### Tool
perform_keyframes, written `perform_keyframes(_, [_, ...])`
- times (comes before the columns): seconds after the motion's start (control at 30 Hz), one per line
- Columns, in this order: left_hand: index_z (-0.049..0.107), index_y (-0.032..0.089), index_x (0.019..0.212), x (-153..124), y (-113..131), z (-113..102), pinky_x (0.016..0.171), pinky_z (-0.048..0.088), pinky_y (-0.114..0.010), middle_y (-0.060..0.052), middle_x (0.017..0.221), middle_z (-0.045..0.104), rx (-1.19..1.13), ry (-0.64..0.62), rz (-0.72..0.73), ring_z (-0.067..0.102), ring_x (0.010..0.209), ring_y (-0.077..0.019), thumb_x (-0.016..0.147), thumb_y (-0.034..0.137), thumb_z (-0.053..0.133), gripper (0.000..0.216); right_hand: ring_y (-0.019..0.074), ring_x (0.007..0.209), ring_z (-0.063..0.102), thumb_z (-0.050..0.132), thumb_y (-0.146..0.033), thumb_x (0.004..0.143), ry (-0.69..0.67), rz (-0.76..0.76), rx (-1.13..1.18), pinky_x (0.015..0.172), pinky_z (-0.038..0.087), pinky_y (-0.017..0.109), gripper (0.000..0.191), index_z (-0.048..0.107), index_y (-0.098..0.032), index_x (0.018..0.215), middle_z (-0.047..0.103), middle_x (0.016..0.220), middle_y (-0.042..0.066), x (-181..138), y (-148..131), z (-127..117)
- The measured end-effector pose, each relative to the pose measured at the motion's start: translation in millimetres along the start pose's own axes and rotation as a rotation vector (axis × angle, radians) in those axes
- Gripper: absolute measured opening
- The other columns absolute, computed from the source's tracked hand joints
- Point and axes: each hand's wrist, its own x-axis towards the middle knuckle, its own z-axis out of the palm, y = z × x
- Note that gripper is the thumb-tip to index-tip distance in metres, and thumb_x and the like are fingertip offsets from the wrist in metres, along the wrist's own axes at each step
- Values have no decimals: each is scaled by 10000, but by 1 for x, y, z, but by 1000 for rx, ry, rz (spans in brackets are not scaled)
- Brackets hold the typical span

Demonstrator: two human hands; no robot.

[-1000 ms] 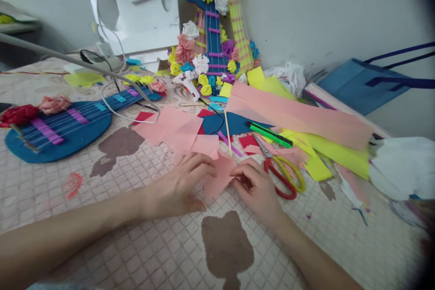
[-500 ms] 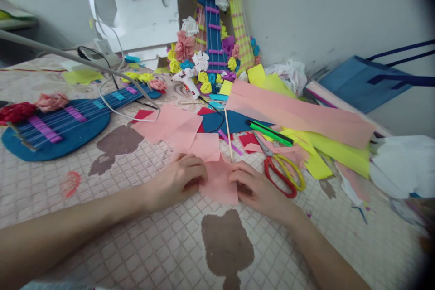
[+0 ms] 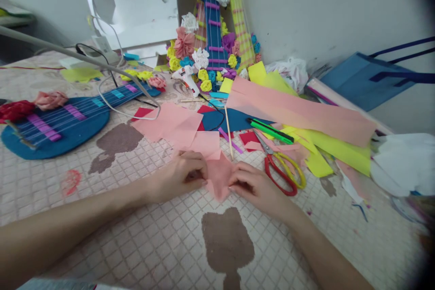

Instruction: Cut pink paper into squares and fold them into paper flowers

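Note:
Between my two hands lies a small pink paper square (image 3: 219, 173), turned with one corner toward me and slightly creased. My left hand (image 3: 186, 171) pinches its left corner, fingers curled. On the opposite side, my right hand (image 3: 247, 182) grips the right corner between thumb and fingers. More pink paper squares (image 3: 170, 122) overlap just beyond my left hand. A thin wooden stick (image 3: 229, 133) points at the paper from behind. Scissors (image 3: 280, 172) with red and yellow handles rest right of my right hand, beside a green utility knife (image 3: 272, 131).
A blue felt guitar (image 3: 68, 127) with paper flowers lies at left, a white cable (image 3: 102, 59) arching over it. At the back stand a glue gun (image 3: 186, 79) and decorated guitars (image 3: 214, 31). Long pink paper (image 3: 299, 108) and yellow paper (image 3: 343, 147) lie at right.
The pink square has turned from flat-edged to corner-forward, and its sides have drawn up between my fingers. Both hands have stayed in nearly the same place.

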Motion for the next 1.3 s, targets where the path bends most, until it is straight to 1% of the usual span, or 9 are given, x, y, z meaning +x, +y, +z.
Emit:
perform_keyframes(0.07, [584, 161, 748, 2, 2, 5, 793, 359, -311, 6, 758, 586, 30, 41, -50, 542, 778, -145, 781, 123, 572, 52, 141, 804, 557, 522, -112, 852, 48, 55, -41, 687, 436, 260, 110, 574, -204, 821, 558, 888, 19, 1, -2, 6])
perform_keyframes(0.13, [577, 161, 741, 3, 4, 10, 782, 357, -313, 10, 741, 572, 61, 83, -88, 539, 757, -145, 767, 121, 572, 47, 147, 790, 555, 517, -122, 848, 85, 102, -85, 692, 434, 271, 101, 564, -206, 818, 558, 877, 20, 1, -6, 11])
perform_keyframes(0.27, [583, 169, 754, 4, 7, 16, 819, 337, -342, 6, 785, 575, 121, 125, -120, 545, 806, -164, 758, 118, 567, 54, 149, 789, 550, 511, -114, 830, 143, 117, -128, 686, 428, 273, 111, 546, -210, 788, 559, 886, 21, 1, -11, 18])
perform_keyframes(0.37, [590, 168, 743, 3, 9, 17, 828, 327, -362, -3, 796, 574, 155, 115, -136, 538, 838, -183, 755, 142, 590, 28, 136, 778, 547, 513, -106, 823, 160, 130, -123, 657, 410, 255, 116, 533, -208, 773, 556, 882, 9, 1, -13, 21])
perform_keyframes(0.5, [588, 168, 728, 5, 10, 17, 820, 326, -362, -4, 794, 574, 161, 104, -154, 534, 831, -182, 751, 149, 600, 32, 131, 755, 535, 518, -103, 814, 179, 162, -154, 613, 385, 241, 114, 512, -200, 756, 535, 853, 1, 2, -15, 24])
perform_keyframes(0.67, [594, 175, 731, 7, 10, 19, 807, 319, -362, 6, 780, 578, 172, 122, -163, 536, 810, -175, 733, 141, 600, 35, 138, 739, 528, 496, -108, 815, 213, 187, -215, 626, 392, 249, 109, 480, -196, 753, 514, 822, 0, 4, -13, 29])
perform_keyframes(0.93, [584, 171, 709, 8, 12, 22, 783, 306, -360, 3, 785, 582, 197, 138, -172, 533, 806, -175, 727, 136, 574, 41, 143, 745, 541, 503, -130, 814, 227, 193, -286, 620, 386, 250, 92, 479, -202, 763, 524, 837, 0, 4, -12, 34])
perform_keyframes(1.3, [584, 174, 707, 8, 14, 22, 786, 304, -359, 7, 776, 574, 191, 143, -176, 524, 802, -171, 726, 128, 573, 51, 136, 724, 539, 511, -127, 801, 239, 219, -295, 601, 384, 244, 94, 491, -203, 748, 529, 826, -5, 5, -11, 36])
